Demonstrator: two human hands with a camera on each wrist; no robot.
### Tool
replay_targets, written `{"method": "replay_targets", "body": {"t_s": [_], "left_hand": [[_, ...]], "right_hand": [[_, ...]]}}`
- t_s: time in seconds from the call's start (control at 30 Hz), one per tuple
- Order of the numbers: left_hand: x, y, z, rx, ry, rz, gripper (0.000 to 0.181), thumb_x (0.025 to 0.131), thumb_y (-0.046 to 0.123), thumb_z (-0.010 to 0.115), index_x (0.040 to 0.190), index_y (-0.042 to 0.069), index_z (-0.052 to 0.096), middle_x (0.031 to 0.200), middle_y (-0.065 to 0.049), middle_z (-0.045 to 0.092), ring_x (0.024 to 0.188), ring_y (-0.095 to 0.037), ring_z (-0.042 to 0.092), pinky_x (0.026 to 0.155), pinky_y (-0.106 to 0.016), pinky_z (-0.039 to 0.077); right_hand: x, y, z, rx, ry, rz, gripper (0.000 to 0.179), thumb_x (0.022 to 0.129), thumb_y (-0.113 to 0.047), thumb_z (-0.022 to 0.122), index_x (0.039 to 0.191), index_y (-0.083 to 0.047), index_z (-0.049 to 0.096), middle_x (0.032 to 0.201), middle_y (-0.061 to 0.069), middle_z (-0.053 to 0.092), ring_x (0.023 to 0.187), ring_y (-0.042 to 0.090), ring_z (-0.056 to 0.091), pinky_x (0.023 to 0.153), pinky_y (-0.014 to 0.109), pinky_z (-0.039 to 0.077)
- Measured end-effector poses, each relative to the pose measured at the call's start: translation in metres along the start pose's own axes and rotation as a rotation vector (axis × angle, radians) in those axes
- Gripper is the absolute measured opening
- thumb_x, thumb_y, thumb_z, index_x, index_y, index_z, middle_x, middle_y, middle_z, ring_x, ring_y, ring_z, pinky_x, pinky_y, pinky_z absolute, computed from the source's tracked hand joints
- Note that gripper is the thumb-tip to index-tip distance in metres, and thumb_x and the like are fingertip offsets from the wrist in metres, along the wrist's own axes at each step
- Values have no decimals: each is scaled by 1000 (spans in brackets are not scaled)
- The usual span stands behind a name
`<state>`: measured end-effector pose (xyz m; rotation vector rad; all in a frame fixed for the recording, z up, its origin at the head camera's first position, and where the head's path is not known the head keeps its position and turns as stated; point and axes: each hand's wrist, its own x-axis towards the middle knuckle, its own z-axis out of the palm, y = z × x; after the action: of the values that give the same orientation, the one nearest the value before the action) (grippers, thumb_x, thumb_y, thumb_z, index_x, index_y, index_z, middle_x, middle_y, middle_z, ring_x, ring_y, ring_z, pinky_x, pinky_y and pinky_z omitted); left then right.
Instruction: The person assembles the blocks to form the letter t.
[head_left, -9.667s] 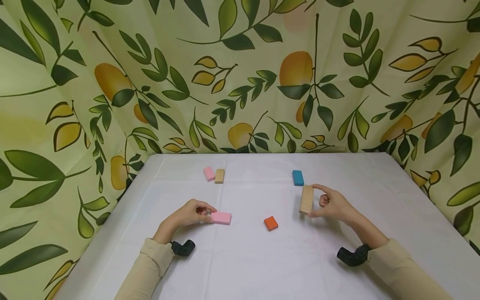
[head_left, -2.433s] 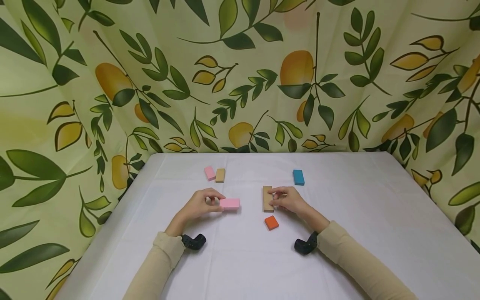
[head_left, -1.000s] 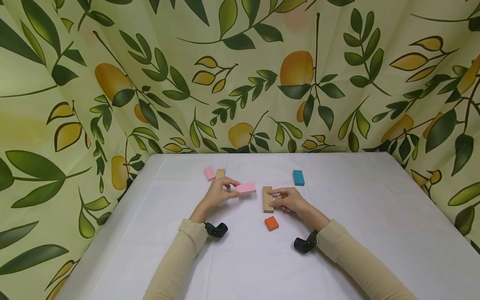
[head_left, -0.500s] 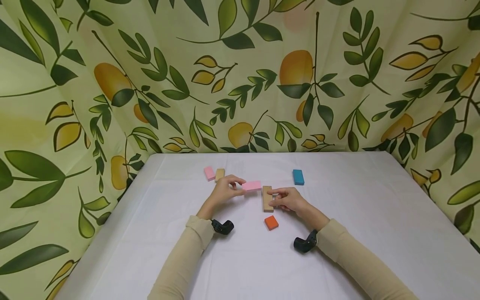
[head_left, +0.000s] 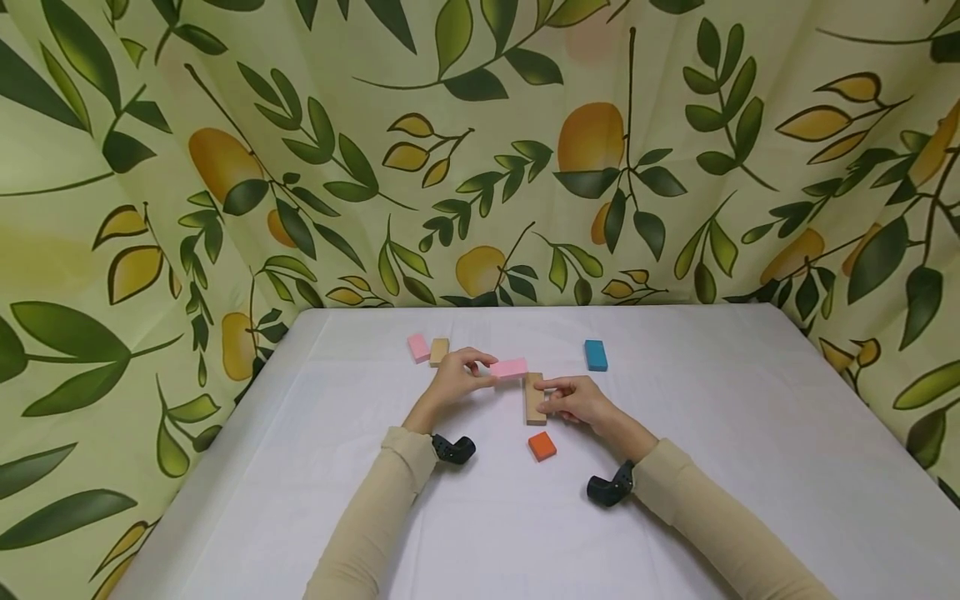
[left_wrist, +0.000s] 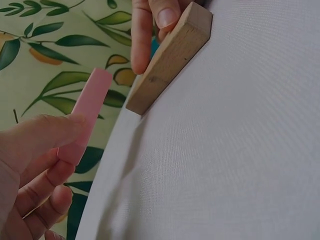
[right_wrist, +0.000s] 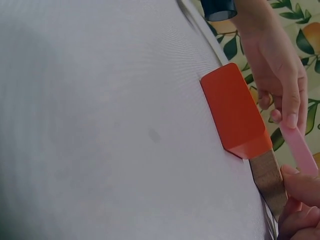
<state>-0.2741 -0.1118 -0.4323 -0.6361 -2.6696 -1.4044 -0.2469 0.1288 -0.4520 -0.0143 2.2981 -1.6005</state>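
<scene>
In the head view my left hand (head_left: pixel 454 379) pinches a pink block (head_left: pixel 510 368) by its left end. The left wrist view shows this pink block (left_wrist: pixel 89 112) raised off the table, thumb on one face and fingers behind. Its free end is close to the far end of a long wooden block (head_left: pixel 534 402), which lies on the white cloth. My right hand (head_left: pixel 579 400) holds that wooden block at its right side with thumb and forefinger. An orange block (head_left: pixel 542 446) lies just nearer than the wooden one; in the right wrist view the orange block (right_wrist: pixel 235 111) partly hides it.
Farther back on the left lie another pink block (head_left: pixel 418 348) and a small wooden block (head_left: pixel 438 350), partly behind my left hand. A blue block (head_left: pixel 596 355) is at the back right. A leaf-patterned curtain (head_left: pixel 480 167) hangs behind the table.
My left hand has carried the pink block right and away from me, up to the wooden block's far end. Earlier, my right hand brought the wooden block leftward; lately it stays still.
</scene>
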Motion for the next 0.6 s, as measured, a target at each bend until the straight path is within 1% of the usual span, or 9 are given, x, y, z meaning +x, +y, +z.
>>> {"method": "replay_targets", "body": {"t_s": [0.13, 0.2, 0.3, 0.43, 0.6], "left_hand": [[1, 0, 3, -9, -12, -12, 26, 77, 4, 76, 103, -2, 72, 98, -21, 68, 74, -16, 53, 67, -17, 38], [2, 0, 4, -9, -16, -29, 26, 78, 4, 76, 103, -1, 72, 99, -20, 68, 74, -15, 52, 67, -17, 38], [4, 0, 6, -5, -12, -42, 27, 78, 5, 76, 104, 0, 72, 100, -19, 69, 76, -16, 53, 68, -17, 38], [9, 1, 8, 4, -8, -57, 28, 78, 6, 76, 106, 2, 72, 101, -17, 69, 75, -12, 52, 68, -16, 38], [15, 2, 10, -6, 1, -37, 28, 78, 6, 77, 105, 2, 73, 99, -17, 69, 73, -9, 49, 67, -16, 37]], "right_hand": [[-1, 1, 0, 7, -9, 9, 51, 79, -12, 78, 127, -5, 63, 62, -8, 46, 51, 7, 39, 46, 19, 30], [-1, 2, 1, 8, -10, 12, 51, 79, -13, 78, 127, -5, 63, 61, -8, 46, 50, 7, 39, 46, 19, 30], [0, 2, 1, 5, -10, 5, 51, 80, -13, 78, 127, -4, 62, 61, -8, 46, 50, 7, 39, 46, 19, 30], [0, 1, 0, 5, 2, 11, 51, 80, -13, 78, 127, -5, 62, 62, -7, 46, 51, 7, 39, 46, 18, 30], [0, 0, 0, -3, 3, 18, 50, 80, -14, 77, 127, -8, 63, 63, -7, 47, 51, 8, 40, 46, 18, 30]]}}
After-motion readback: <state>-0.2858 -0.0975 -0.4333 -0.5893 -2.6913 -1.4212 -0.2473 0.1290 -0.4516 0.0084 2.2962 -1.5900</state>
